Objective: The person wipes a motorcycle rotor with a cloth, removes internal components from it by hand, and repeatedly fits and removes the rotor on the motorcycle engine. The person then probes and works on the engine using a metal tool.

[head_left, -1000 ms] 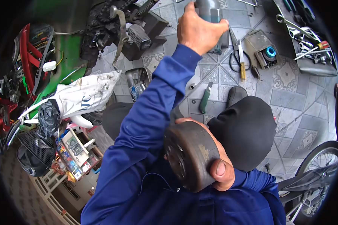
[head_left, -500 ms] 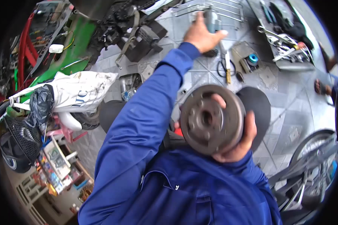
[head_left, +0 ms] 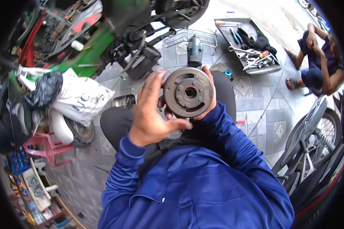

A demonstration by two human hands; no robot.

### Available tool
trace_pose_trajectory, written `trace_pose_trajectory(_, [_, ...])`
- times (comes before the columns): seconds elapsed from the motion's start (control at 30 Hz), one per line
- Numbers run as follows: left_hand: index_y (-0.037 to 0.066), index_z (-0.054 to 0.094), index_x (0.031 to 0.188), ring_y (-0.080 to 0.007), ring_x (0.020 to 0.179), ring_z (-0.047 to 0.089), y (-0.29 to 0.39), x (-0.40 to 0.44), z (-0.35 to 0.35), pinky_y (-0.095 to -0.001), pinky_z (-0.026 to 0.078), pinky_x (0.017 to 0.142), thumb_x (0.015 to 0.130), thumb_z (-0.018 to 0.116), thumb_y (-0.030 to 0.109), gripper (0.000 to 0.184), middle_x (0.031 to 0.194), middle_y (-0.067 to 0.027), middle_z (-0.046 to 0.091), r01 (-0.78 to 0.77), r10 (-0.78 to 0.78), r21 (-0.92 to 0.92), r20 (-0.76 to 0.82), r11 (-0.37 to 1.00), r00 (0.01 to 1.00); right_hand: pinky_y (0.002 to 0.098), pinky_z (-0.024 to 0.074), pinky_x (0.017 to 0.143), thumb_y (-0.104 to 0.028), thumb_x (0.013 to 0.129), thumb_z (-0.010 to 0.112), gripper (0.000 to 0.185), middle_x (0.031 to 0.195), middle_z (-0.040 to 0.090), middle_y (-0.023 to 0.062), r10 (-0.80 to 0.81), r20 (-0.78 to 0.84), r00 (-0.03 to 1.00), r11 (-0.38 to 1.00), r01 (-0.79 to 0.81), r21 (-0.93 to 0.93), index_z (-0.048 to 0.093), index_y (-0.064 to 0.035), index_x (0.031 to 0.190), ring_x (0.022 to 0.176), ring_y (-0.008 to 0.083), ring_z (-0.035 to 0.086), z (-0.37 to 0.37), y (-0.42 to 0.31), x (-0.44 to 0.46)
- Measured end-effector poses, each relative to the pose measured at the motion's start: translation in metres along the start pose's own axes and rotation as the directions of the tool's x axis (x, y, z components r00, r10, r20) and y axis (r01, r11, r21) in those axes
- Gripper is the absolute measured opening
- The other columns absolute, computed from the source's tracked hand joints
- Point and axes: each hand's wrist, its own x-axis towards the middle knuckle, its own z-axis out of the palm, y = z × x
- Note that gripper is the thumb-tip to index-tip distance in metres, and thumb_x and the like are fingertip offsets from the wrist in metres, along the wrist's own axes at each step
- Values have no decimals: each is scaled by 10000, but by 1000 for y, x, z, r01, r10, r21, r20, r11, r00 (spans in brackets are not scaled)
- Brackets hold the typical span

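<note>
A round, dark metal flywheel (head_left: 176,97) faces up, with a central hole, a raised hub ringed by rivets and curved slots near its rim. My right hand (head_left: 211,105) grips it from the right and underneath; some fingertips show at its left edge. Beside the left rim is my left hand (head_left: 148,108), slightly blurred, its fingers stretched out and thumb apart. Nothing is in it, and whether it touches the rim I cannot tell. Beyond the flywheel, a grey-blue cylindrical tool (head_left: 195,49) stands on the tiles by a wire rack (head_left: 170,40).
A tray (head_left: 265,70) of wrenches and pliers lies at upper right. Someone sits at far right, hands together (head_left: 313,45). A motorcycle wheel (head_left: 326,131) stands at lower right. On the left are a white sack (head_left: 74,97), a pink stool (head_left: 46,147) and green bodywork (head_left: 86,53).
My left hand has come back from the grey-blue tool to the flywheel's left side. The flywheel, held in my right hand, now faces up more squarely. The view has shifted.
</note>
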Motion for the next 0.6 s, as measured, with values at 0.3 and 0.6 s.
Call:
trace_pose_trajectory(0.3, [9,384,1489,-416,1369,430,7,-22,-9,-521,338,1125,581,894,565,1181,1466,-243,457,-26,67,422,-83,906,994,465,553,966,-623,995,454,645,1266,658,113,-104,-163,981,974,67,-217,560,-107,1366,1123,266,659,15,37,20])
trace_pose_trajectory(0.6, [-26,571,1285,-446,1007,659,-63,-9,-42,-489,552,796,883,724,252,513,1130,-262,655,65,28,508,-172,859,985,505,550,918,-816,872,491,893,1271,598,181,-127,-346,929,921,-20,-390,521,-68,1358,1093,329,640,5,57,92])
